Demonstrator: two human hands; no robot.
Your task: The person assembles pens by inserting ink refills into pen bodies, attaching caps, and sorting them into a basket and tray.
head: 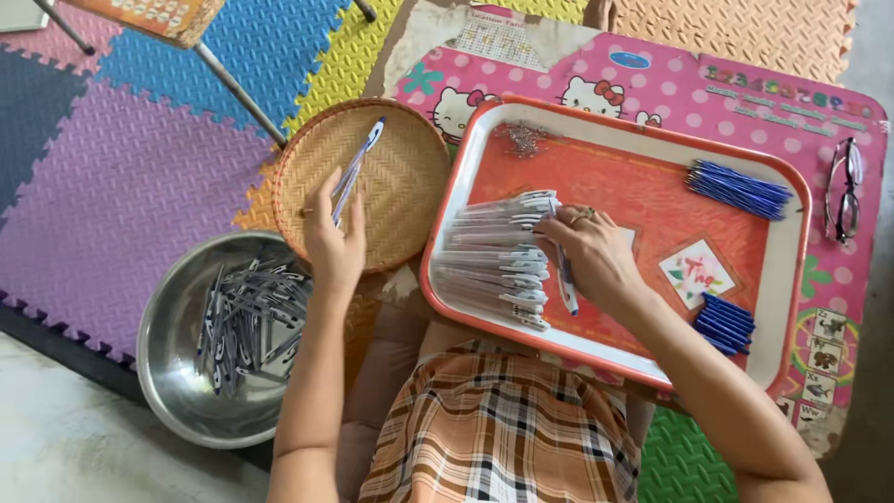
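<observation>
**Mia:** What is the left hand (pixel 333 244) doing?

**Ben:** Its fingers are closed around a finished pen (pixel 357 168). The pen is clear with a blue inside. The hand holds it up over a round woven basket (pixel 410 177). I see no other pen in the basket.

**Mia:** And the right hand (pixel 591 253)?

**Ben:** It is curled around another pen (pixel 563 270) with a blue tip that points down. The hand sits inside an orange tray (pixel 652 168) on a small pink desk (pixel 652 88).

**Mia:** What is next to that hand?

**Ben:** A long row of clear pen tubes (pixel 494 261). They lie side by side at the left end of the tray, touching the hand. Further right are two bunches of blue ink sticks (pixel 738 188), one by the top edge and one by the bottom edge. A little pile of tiny metal bits (pixel 524 138), maybe springs, is in the top left corner.

**Mia:** What is in the big silver bowl (pixel 177 373)?

**Ben:** A heap of grey pen parts (pixel 247 321). The bowl sits on the floor mat (pixel 121 177), just under the basket.

**Mia:** So is much done?

**Ben:** I think very little. Only the one pen over the basket looks finished. Lots of tubes, ink sticks and grey parts are left.

**Mia:** Anything else?

**Ben:** Glasses (pixel 846 191) lie on the desk, far right.
</observation>
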